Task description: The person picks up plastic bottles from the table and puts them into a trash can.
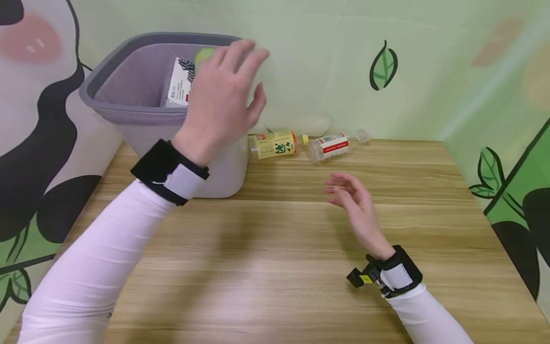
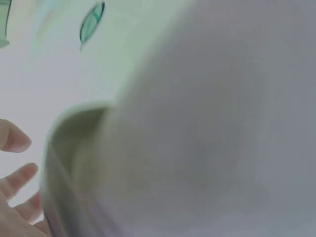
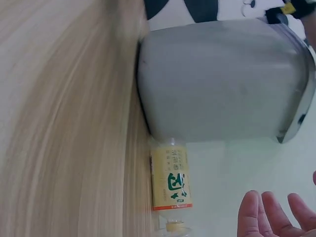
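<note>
My left hand [image 1: 221,95] is raised over the front right rim of a plastic bin [image 1: 215,172], fingers spread and bent a little, gripping nothing. In the left wrist view its fingers [image 2: 19,180] show beside the blurred bin. Inside the bin, a clear pack with a white printed label [image 1: 178,88] leans near the front, and a green round-edged thing [image 1: 204,56] is partly hidden behind my hand. My right hand [image 1: 354,208] hovers above the wooden table with fingers loosely curved and nothing in them. Its fingertips [image 3: 251,207] also show in the right wrist view.
Right of the bin, a clear bottle with a yellow label [image 1: 275,145] lies on its side along the back wall. Beside it lies another clear bottle with a red and white label [image 1: 333,146]. A purple liner [image 1: 129,79] covers the bin's inside. The table [image 1: 292,277] spans the foreground.
</note>
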A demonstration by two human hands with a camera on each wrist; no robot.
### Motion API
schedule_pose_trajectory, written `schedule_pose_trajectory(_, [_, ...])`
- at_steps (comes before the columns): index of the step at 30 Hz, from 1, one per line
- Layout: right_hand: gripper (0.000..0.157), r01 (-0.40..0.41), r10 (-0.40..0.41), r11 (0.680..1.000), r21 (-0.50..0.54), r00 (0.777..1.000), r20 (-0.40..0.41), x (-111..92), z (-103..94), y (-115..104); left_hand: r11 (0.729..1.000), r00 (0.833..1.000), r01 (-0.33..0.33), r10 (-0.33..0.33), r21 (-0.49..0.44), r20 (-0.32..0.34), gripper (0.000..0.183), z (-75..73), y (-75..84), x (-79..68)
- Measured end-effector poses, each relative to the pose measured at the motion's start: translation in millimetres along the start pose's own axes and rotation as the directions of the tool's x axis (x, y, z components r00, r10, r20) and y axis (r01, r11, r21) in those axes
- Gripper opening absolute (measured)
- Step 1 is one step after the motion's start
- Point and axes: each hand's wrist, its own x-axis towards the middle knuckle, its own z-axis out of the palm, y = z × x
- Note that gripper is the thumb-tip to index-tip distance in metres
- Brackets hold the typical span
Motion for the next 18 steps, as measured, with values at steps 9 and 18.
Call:
schedule_pose_trajectory(9, [0.033, -0.094, 0.098, 0.994, 0.059, 0.993, -0.061, 1.1, -7.3, 0.8, 0.978, 0.981, -0.192, 0.193, -0.084, 0.004, 0.039, 52.9, 32.3, -26.3])
schedule_pose_trajectory(18, [0.033, -0.155, 0.165, 0.982, 0.106, 0.981, -0.097, -0.8, -10.5, 9.1, 0.991, 0.959, -0.13, 0.119, 0.028, 0.257, 0.046, 116.7, 31.4, -63.8])
